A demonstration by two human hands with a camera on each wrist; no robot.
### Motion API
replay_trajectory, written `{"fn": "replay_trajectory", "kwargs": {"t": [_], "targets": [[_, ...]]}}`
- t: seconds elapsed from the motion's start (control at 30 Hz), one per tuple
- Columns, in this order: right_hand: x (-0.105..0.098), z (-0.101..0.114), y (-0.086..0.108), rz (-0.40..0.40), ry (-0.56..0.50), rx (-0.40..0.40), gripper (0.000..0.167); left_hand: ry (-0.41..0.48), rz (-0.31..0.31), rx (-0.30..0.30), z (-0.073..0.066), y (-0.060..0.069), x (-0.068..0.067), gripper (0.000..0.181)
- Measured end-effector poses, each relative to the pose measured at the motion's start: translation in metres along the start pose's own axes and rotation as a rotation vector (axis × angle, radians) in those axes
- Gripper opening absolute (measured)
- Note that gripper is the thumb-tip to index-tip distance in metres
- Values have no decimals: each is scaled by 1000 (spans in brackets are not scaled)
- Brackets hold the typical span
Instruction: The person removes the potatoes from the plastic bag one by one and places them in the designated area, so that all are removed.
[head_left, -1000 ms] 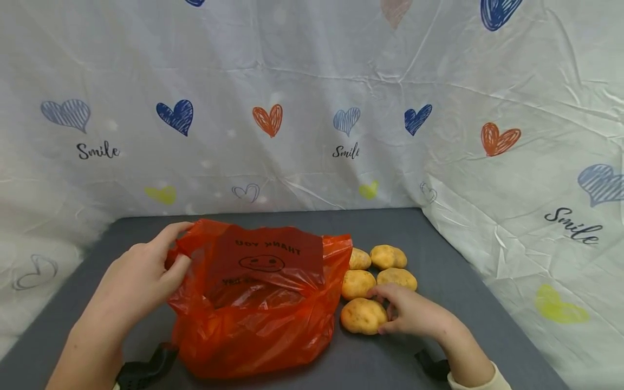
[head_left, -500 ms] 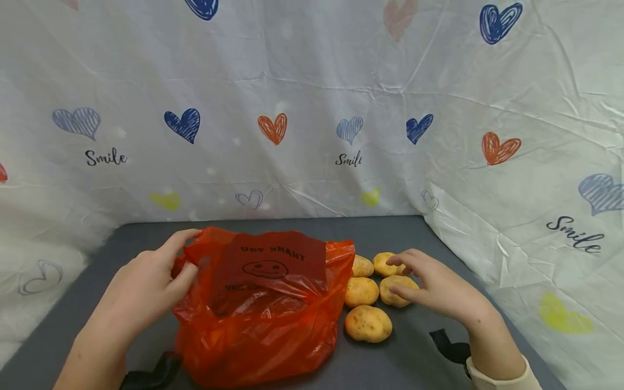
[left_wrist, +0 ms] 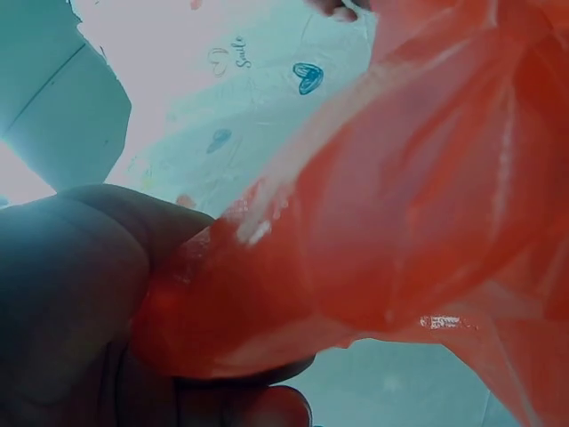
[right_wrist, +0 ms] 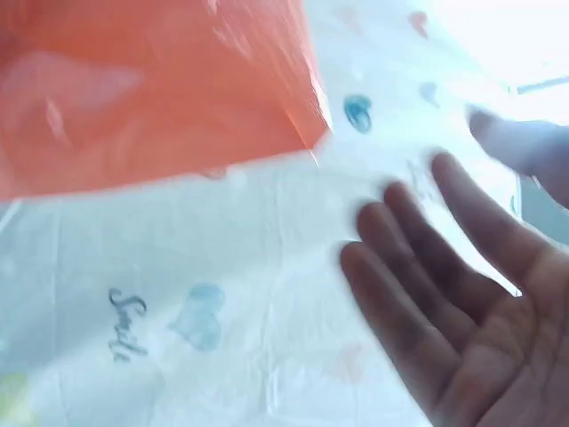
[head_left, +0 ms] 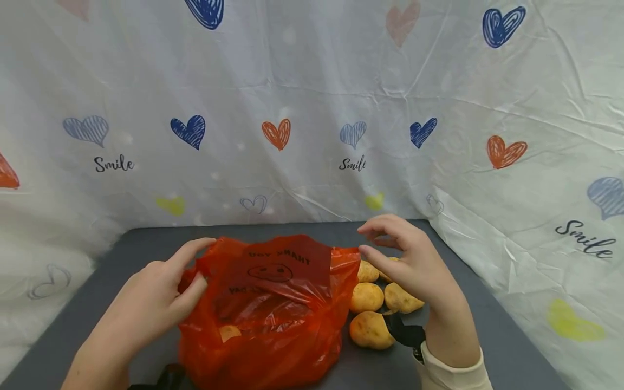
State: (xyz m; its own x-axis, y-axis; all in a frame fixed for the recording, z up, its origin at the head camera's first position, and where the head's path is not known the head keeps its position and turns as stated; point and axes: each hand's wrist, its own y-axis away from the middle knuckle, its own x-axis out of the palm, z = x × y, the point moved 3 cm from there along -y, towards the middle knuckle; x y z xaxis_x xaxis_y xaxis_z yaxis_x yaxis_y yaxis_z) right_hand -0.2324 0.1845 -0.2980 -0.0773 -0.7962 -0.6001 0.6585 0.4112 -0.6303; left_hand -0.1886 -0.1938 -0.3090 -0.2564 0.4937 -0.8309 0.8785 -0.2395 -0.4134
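Observation:
A red plastic bag (head_left: 273,346) with a printed smiley face stands in the middle of the table in the head view. My left hand (head_left: 148,300) grips its left upper edge; in the left wrist view the red film (left_wrist: 267,294) runs between thumb and fingers. Through the bag's opening a bit of a potato (head_left: 229,332) shows. Beside the bag's right top corner my right hand (head_left: 421,262) hovers, fingers spread and holding nothing. The right wrist view has this hand (right_wrist: 480,294) apart from the bag (right_wrist: 160,98). Several potatoes (head_left: 371,330) lie right of the bag, some partly hidden by my right hand.
A dark grey table (head_left: 487,336) carries everything. Behind it and along its sides hangs a white cloth (head_left: 312,70) printed with hearts and the word Smile. A black strap (head_left: 407,330) is on my right wrist.
My right hand has left the nearest potato, risen past the others and come to the bag's right top corner. The left hand keeps its hold. A potato inside the bag has come into view.

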Motion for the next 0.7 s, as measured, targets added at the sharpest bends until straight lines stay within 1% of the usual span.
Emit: {"fn": "replay_trajectory", "kwargs": {"t": [0.07,0.1,0.2,0.3,0.43,0.53,0.6,0.7], "targets": [[5,6,-2,-52,-16,-39,31,9,-6,15,-2,2,2,52],[9,10,-3,-63,-28,-58,31,10,-9,18,-4,3,2,53],[22,20,-6,-52,-43,-96,29,9,-10,26,-7,4,2,53],[41,28,-8,7,-49,-117,27,17,-1,55,-10,4,2,55],[71,32,-10,93,-3,-146,23,23,7,109,-14,3,4,58],[94,31,-10,145,44,-158,21,21,16,129,-15,3,5,59],[108,29,-10,180,71,-147,20,28,27,136,-16,3,5,59],[126,25,-9,238,108,-100,22,39,35,159,-17,3,6,62]]}}
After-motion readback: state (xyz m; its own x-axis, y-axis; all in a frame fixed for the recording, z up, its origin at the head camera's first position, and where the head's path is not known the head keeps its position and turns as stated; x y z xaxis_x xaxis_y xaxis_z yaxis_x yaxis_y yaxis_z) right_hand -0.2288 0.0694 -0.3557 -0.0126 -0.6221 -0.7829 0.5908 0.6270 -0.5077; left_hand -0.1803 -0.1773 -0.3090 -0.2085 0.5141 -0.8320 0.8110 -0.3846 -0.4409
